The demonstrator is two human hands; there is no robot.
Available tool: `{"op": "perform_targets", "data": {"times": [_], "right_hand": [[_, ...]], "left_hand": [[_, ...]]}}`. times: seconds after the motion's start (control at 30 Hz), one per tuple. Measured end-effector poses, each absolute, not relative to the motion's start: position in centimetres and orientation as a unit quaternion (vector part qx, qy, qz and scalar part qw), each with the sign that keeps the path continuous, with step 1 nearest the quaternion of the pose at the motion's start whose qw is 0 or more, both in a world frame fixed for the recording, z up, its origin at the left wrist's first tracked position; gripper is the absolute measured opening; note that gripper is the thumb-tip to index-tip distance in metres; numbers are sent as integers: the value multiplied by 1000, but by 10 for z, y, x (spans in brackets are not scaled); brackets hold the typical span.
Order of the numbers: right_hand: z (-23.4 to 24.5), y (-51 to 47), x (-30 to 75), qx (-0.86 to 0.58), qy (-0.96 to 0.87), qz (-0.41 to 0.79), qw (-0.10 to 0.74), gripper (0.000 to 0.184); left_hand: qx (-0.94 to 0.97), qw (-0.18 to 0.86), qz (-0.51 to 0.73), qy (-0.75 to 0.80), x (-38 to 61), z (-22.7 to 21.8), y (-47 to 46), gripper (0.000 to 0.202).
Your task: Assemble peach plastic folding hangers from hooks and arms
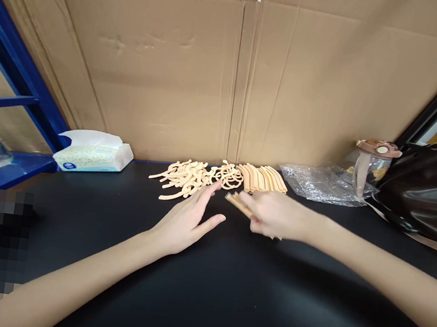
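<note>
My right hand point(276, 214) is closed around a small bundle of tan strips point(238, 204), whose ends stick out toward the left; motion blurs them slightly. My left hand point(190, 218) is held with its fingers stretched and thumb apart, holding nothing. Just beyond its fingertips lies a loose heap of curved, peach-coloured strips point(185, 176). Rings or loops of the same colour point(230, 175) lie right of that heap. Farther right, several long strips point(262, 178) are laid side by side in a neat row, behind my right hand.
A tissue pack point(92, 154) stands at the back left of the black table point(202, 299). Crumpled clear plastic point(320, 181), a strapped drinking bottle point(377, 164) and a dark bag point(431, 184) occupy the right side. A cardboard wall point(166, 72) closes off the back.
</note>
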State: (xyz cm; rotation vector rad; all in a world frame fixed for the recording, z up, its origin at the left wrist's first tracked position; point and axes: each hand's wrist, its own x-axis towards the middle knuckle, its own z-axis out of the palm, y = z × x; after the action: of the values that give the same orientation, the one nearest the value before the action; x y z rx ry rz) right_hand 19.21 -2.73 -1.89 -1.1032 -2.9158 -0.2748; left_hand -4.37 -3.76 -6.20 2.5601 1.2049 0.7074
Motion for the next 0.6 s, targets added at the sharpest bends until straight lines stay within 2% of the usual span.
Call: {"op": "perform_targets", "data": {"times": [0.1, 0.2, 0.47, 0.6], "right_hand": [[-34, -46, 180, -270, -942, -200, 4, 22], [-42, -48, 178, -245, -943, -225, 23, 18], [-49, -44, 184, -345, -929, -112, 77, 6], [-48, -45, 187, -365, -923, -34, 117, 17]], "left_hand": [[862, 178, 260, 398, -44, -62, -35, 49], [861, 212, 249, 389, -43, -60, -32, 32], [882, 191, 226, 366, -41, -60, -28, 19], [880, 172, 228, 379, -41, -62, -28, 19]]}}
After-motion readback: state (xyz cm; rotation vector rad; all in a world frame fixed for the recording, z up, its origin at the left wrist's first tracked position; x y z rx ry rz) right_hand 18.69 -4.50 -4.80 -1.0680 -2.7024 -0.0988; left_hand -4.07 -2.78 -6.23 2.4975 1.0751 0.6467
